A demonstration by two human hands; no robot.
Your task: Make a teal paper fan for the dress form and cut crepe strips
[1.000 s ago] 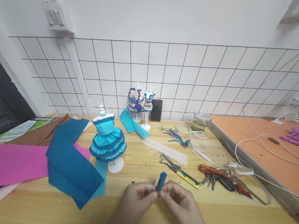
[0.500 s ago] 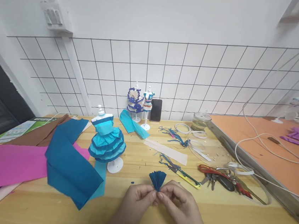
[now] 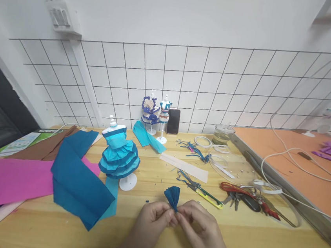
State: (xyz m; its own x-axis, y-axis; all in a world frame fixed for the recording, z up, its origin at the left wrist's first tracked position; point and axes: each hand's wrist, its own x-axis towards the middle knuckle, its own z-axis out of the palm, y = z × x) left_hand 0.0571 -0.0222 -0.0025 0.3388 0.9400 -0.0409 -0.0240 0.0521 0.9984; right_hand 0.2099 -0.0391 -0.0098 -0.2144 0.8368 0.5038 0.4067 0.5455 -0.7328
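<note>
Both hands low centre, over the wooden table (image 3: 259,244). Left hand (image 3: 150,225) and right hand (image 3: 201,230) meet thumb-to-forefinger. Both grips are narrow, pinched on the gathered foot of a pleated fan (image 3: 172,195). The pinch likely keeps the folds bunched at one end so the top can splay. The fan is small, dark blue crepe-like paper with sharp accordion ridges. It stands up at 12 o'clock from the fingertips, off the table.

At 1 o'clock, near the fan, a pair of snips (image 3: 202,193) with a yellow-green handle lies flat within reach. Further at 2 o'clock sit a bunch of keys (image 3: 246,195), metal with a red tag.

At 9 o'clock there's a dark blue paper sheet (image 3: 79,182), folded and matte, overlapping a pink sheet (image 3: 5,182). Just past it at 11 o'clock stands a mannequin dress (image 3: 119,156) with tiered ruffles in light and dark blue, upright on a white round foot.

Mid table at 12 o'clock lies a white strip (image 3: 183,167), flat and angled. At 1 o'clock a clear plastic lid (image 3: 232,166) holds bits of tape.

Far edge: a teal strip (image 3: 148,137), two small dressed mannequins (image 3: 154,113), a dark phone (image 3: 173,121) leaning upright against the wall, and a glass jar (image 3: 222,134). Behind them is a black wire grid (image 3: 205,84) on a white wall. At 2 o'clock far, an orange table (image 3: 295,181) with a white cable (image 3: 291,161) looping across it.
</note>
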